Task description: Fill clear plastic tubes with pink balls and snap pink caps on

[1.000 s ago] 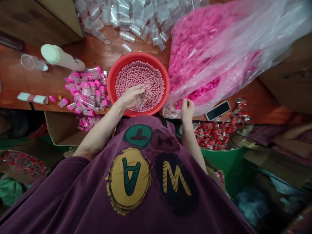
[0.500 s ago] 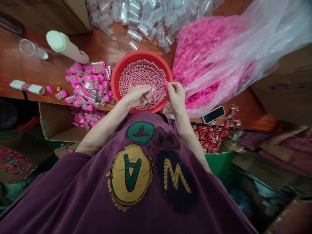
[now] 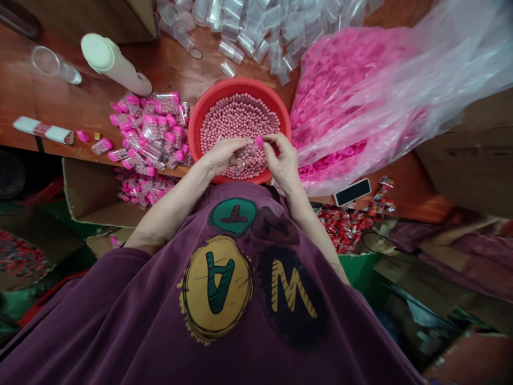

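Note:
A red bowl [image 3: 198,120] full of small pink balls sits at the table's near edge. Over its near side, my left hand [image 3: 218,156] is closed round a small clear tube [image 3: 245,152] with pink balls in it. My right hand [image 3: 282,160] pinches a pink cap [image 3: 259,141] at the tube's right end, so both hands meet above the bowl. A heap of capped filled tubes [image 3: 150,131] lies left of the bowl. To the right, a clear plastic bag of pink caps [image 3: 344,91] spreads out.
Empty clear tubes [image 3: 248,27] are heaped behind the bowl. A white bottle [image 3: 114,64] and a clear cup [image 3: 52,64] lie at the far left. A phone [image 3: 352,191] rests at the table edge. A cardboard box [image 3: 92,198] with more filled tubes sits below.
My right hand came from the bag's lower edge over to the bowl with a pink cap and now meets the tube held in my left hand.

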A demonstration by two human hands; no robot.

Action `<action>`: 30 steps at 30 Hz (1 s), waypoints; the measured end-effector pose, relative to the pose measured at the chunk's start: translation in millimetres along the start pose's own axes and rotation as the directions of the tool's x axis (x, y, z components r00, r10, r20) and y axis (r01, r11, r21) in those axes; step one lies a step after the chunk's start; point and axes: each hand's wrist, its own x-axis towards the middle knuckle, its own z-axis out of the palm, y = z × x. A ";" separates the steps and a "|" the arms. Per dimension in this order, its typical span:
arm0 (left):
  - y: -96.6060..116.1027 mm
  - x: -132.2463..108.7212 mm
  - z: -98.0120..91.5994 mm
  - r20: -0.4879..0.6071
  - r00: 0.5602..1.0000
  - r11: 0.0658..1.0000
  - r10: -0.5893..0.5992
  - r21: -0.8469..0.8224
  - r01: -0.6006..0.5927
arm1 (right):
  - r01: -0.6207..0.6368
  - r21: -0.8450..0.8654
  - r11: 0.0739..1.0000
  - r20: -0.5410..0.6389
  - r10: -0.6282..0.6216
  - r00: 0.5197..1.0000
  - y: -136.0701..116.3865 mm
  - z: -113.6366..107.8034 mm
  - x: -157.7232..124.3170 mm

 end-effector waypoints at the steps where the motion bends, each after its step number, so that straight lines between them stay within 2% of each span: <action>1: -0.4 1.0 1.4 -0.002 1.000 1.000 -0.006 -0.011 0.006 | 0.003 -0.002 1.000 0.014 -0.003 1.000 -0.2 -0.5 0.6; 6: -3.3 6.1 5.2 -0.027 0.999 0.997 -0.038 -0.062 0.037 | 0.015 -0.084 0.996 0.078 -0.009 0.997 1.1 -6.1 -0.7; 10: -3.1 5.3 4.8 -0.021 0.999 0.992 -0.050 -0.118 0.048 | 0.008 -0.183 0.983 0.024 -0.003 1.000 0.9 -10.2 -3.7; 13: -2.8 2.8 7.2 -0.002 0.999 0.989 -0.040 -0.143 0.040 | -0.063 -0.058 0.996 -0.054 0.060 0.997 -0.7 -6.1 -3.9; 16: -4.3 0.0 11.6 0.039 0.999 0.988 0.021 -0.153 -0.015 | -0.113 0.075 0.991 -0.071 0.118 0.990 -1.7 0.0 -2.5; 19: -8.0 -1.7 13.3 0.079 0.995 0.990 0.058 -0.130 -0.047 | -0.130 0.123 0.984 -0.077 0.140 0.987 0.9 1.8 -1.9; 23: -16.3 2.1 7.5 0.065 0.996 0.984 0.066 -0.169 -0.055 | -0.174 0.179 0.968 -0.098 0.194 0.976 13.6 0.1 -3.8; 27: -26.6 20.6 -1.2 0.020 1.000 0.986 -0.006 -0.164 0.010 | -0.243 0.201 0.949 -0.096 0.266 0.959 31.6 2.5 -7.2; 30: -34.7 47.4 -3.6 -0.073 0.995 0.997 -0.070 -0.031 0.068 | -0.283 0.224 0.933 -0.092 0.309 0.947 39.9 3.8 -11.9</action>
